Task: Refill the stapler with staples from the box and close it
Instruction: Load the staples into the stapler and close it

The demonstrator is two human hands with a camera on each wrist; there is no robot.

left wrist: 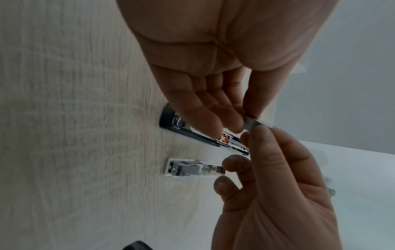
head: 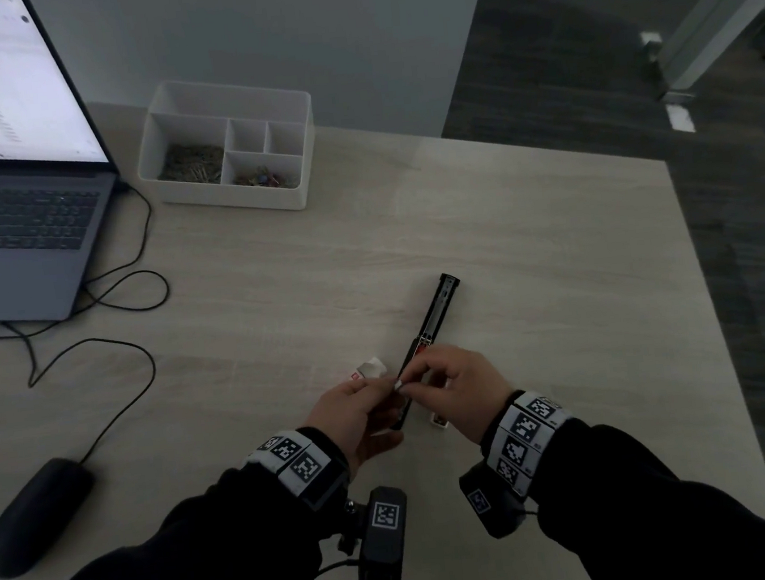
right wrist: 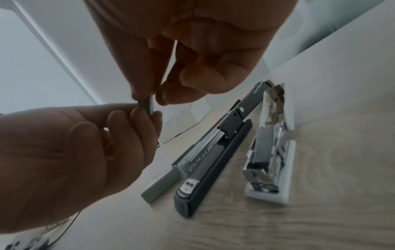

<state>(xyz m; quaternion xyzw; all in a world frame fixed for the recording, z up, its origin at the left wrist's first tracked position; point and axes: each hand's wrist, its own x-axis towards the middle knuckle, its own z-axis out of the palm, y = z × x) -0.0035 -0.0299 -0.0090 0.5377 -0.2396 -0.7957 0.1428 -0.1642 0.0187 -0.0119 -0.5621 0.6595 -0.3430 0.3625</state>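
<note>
hands: left hand (left wrist: 213,71) and right hand (left wrist: 284,194) both pinch one staple strip (left wrist: 257,125), likely snapping it to fit
stapler (right wrist: 215,157): open, flat near counter's (head: 529,229) near edge, channel up for loading
box (right wrist: 271,160): just beside stapler, within reach

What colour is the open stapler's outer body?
Black stapler, clearest in the right wrist view.

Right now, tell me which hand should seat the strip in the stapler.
Right, probably. Both hands pinch the staple strip, but the right hand sits over the open stapler, while the left hand is beside it.
</note>
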